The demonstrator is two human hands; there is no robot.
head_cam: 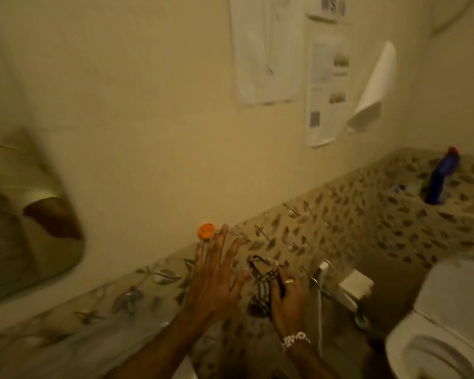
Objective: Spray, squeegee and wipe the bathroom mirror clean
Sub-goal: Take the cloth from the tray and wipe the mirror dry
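The mirror sits at the far left, cut off by the frame edge and blurred. The left hand is spread wide, fingers splayed, holding nothing, its fingertips just below an orange cap. Just right of it, the right hand is closed around a checked cloth (pattern smeared by motion). The toilet is cropped at right.

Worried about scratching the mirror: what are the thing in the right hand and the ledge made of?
The cloth looks like soft woven fabric, checked and crumpled, bunched in the right hand. The ledge seems to be glossy tile with a leaf print; blur leaves this uncertain.
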